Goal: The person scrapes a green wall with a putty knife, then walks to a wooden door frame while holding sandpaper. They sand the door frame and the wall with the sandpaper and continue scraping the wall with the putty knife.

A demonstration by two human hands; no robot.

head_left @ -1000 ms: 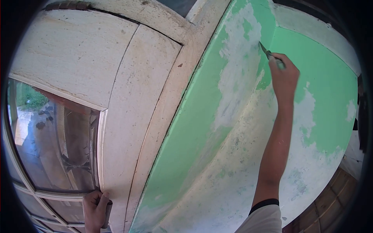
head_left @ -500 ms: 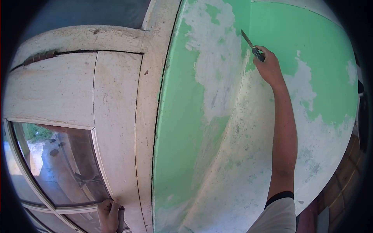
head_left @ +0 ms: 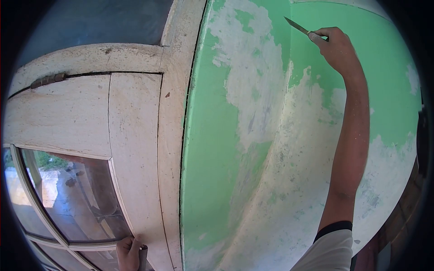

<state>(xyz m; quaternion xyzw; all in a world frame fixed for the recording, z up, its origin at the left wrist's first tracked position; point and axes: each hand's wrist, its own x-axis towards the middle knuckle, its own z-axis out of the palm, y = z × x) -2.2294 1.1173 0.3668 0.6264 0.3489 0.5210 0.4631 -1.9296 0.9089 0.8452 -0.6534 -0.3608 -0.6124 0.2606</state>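
Observation:
My right hand [head_left: 337, 49] is closed round the handle of a knife [head_left: 296, 24] with a long, pointed blade. The blade points up and left, and its tip lies over the green paint near the inner corner of the wall [head_left: 208, 180]. Low on the left, my left hand [head_left: 129, 255] is closed at the edge of a whitish wooden door [head_left: 135, 149], beside the lower corner of a glass pane [head_left: 77, 194]. A dark brown, rounded piece shows against its fingers; I cannot tell what it is.
Large patches of green paint are gone, baring a pale grey-white surface [head_left: 253, 81]. A whitish door frame [head_left: 174, 113] meets the wall along a dark gap. A rusty hinge [head_left: 49, 80] sits at the door's upper left. Brownish flooring [head_left: 398, 226] shows at lower right.
My right hand has moved up and right with the knife, and the blade now lies flatter. The view has shifted slightly. My left hand stays at the door.

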